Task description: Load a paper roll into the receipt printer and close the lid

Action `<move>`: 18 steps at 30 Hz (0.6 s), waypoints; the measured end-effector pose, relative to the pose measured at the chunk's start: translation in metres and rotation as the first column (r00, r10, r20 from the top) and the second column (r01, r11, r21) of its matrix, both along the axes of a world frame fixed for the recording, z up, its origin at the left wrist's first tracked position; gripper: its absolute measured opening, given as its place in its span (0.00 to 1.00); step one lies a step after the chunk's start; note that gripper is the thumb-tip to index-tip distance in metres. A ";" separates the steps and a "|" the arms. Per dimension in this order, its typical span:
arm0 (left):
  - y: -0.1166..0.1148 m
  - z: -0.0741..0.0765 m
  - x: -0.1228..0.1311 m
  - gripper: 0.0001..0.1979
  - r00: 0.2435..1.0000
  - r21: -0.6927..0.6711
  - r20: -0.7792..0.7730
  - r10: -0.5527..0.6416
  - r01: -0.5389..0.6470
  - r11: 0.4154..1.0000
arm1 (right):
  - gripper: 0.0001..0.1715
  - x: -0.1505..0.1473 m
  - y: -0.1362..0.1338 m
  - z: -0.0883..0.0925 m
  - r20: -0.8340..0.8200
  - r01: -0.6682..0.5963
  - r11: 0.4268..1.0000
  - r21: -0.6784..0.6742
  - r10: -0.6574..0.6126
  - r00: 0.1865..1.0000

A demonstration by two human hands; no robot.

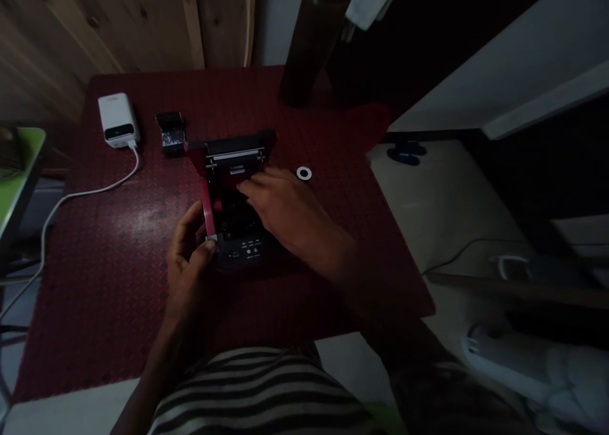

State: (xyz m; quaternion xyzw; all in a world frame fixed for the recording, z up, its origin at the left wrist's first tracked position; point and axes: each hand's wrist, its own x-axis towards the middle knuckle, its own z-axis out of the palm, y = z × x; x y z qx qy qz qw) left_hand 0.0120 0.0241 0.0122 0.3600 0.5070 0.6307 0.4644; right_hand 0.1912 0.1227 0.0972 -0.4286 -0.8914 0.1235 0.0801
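Note:
A black and red label printer (242,250) lies on the dark red table with its lid raised at the back. My left hand (188,257) grips its front left corner, thumb on top and fingers curled along the red side. My right hand (280,203) reaches over the right side into the opened body. Its fingers are bent together there, and anything between the fingertips is hidden in shadow. Behind the printer's left side sits a small black ribbon-like roll (172,136). A white ring with a dark centre (304,173) lies just right of the raised lid.
A white power bank (118,118) with a white cable (90,193) rests at the back left of the red table (118,283). At the back stands a dark bottle with a green cap (311,45). Dark slippers (406,153) are on the floor to the right.

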 end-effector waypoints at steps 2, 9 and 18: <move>0.000 -0.002 -0.001 0.27 1.000 0.009 0.003 -0.007 0.007 1.000 | 0.19 -0.018 0.009 0.010 0.156 -0.036 0.996 -0.082 0.048 0.987; -0.001 -0.004 -0.001 0.29 0.998 0.005 0.035 -0.043 0.042 0.999 | 0.15 -0.031 0.023 -0.018 0.120 -0.147 0.986 -0.084 0.156 0.980; 0.000 0.001 -0.001 0.28 0.999 -0.016 0.001 -0.035 0.035 0.999 | 0.14 -0.003 -0.005 -0.005 -0.122 -0.039 0.983 0.180 0.062 0.991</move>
